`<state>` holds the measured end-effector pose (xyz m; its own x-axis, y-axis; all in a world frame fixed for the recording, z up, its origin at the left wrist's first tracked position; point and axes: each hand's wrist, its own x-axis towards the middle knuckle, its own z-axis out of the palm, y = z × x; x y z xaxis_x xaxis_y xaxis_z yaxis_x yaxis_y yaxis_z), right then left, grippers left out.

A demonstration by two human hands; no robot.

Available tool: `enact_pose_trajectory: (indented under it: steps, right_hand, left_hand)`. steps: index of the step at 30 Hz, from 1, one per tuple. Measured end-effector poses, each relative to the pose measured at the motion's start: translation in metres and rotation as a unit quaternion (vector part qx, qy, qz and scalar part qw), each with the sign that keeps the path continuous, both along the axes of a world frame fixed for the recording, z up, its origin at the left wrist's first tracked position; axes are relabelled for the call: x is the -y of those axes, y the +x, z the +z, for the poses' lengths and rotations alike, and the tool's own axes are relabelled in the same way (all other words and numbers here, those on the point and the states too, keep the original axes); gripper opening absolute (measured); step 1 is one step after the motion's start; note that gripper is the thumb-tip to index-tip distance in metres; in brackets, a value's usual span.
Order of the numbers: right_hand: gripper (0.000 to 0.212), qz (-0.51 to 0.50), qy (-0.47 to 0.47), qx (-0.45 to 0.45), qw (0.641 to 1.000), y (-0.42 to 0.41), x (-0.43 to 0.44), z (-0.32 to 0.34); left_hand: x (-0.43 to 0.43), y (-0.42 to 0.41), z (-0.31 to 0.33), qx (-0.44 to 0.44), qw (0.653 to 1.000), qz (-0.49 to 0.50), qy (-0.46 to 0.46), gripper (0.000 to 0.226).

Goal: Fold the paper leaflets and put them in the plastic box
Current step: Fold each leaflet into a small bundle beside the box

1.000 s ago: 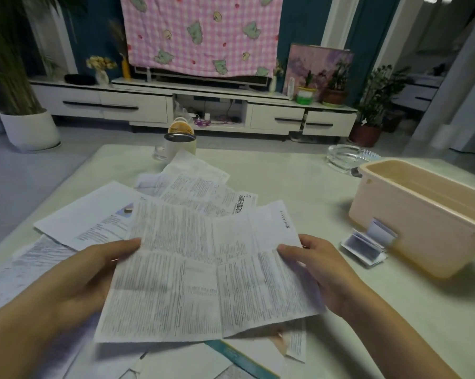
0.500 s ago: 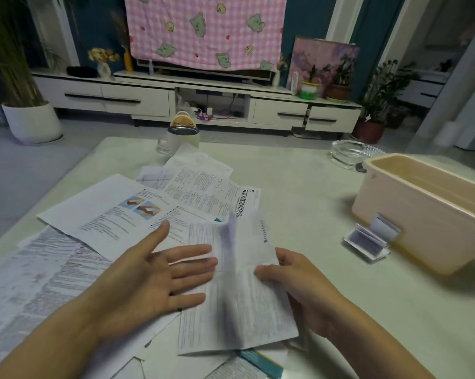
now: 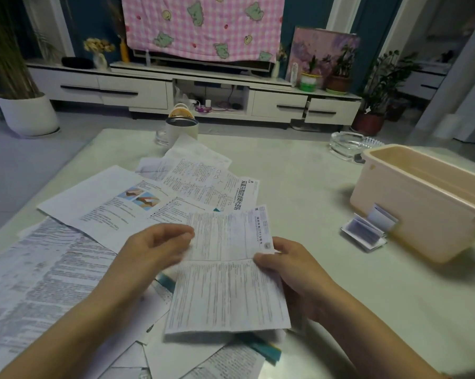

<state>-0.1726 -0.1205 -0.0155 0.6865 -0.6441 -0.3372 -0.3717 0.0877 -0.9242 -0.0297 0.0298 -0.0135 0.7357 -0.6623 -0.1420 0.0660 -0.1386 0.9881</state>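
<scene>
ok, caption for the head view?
Left hand and right hand hold a folded leaflet over loose papers, plastic box nearby.

Held leaflet (image 3: 228, 272): white, dense print, folded to a tall narrow strip with one cross crease mid-height, at 6 o'clock just above the counter. Your right hand (image 3: 288, 269) pinches its right edge at the crease. Your left hand (image 3: 154, 250) is at the upper left edge, blurred, grip unclear. Unfolded leaflets (image 3: 115, 203) lie flat and overlapped from 8 to 12. Plastic box (image 3: 422, 203): beige, open-topped, upright at 2 o'clock. Small folded leaflet (image 3: 363, 232) sits outside against its near wall.
</scene>
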Motion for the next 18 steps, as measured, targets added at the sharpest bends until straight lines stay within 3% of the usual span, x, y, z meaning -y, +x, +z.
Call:
enact_pose_trajectory:
  steps: [2,5,8,14,18]
  right_hand:
    - [0.022,-0.003,0.021,0.029,0.999,-0.002,0.0,0.004]
    - [0.022,0.001,0.059,0.078,0.995,-0.005,0.003,0.009]
    - [0.022,0.017,0.091,0.109,0.99,-0.007,0.004,0.012]
    - [0.029,0.042,0.076,0.127,0.988,-0.006,0.001,0.015]
    - [0.031,-0.04,0.102,0.155,0.982,-0.007,0.011,0.016]
  left_hand:
    - [-0.001,-0.001,0.001,0.062,0.997,0.041,0.015,0.023]
    - [0.0,-0.005,0.005,0.002,0.999,0.035,0.001,0.037]
    - [-0.001,-0.013,0.009,-0.065,0.998,-0.017,0.006,0.02]
    - [-0.002,-0.012,0.008,-0.023,0.999,-0.032,0.0,0.023]
    - [-0.004,-0.011,0.011,-0.001,0.998,-0.066,0.003,0.015]
